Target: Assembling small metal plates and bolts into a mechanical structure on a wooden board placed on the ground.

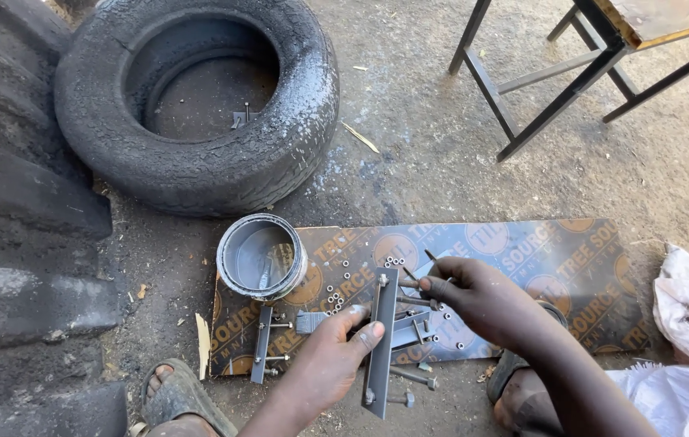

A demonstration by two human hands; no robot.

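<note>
We are squatting on the dirt floor over a printed board (522, 259), painting small metal parts grey. Our left hand (328, 360) grips a flat metal bar (379, 344) with bolts through it, fingers clenched around its middle so it stands nearly upright above the board. Our right hand (478, 299) pinches a thin brush (433, 263), its tip at the bar's upper part. The paint tin (262, 256) sits on the board's left end, near the bar, and loose nuts (336, 295) lie scattered between them. A second bolted bar (262, 344) rests flat beside our left wrist. We judge the coating step is in hand; next calls for a steady stroke, turning the bar without touching wet faces.
</note>
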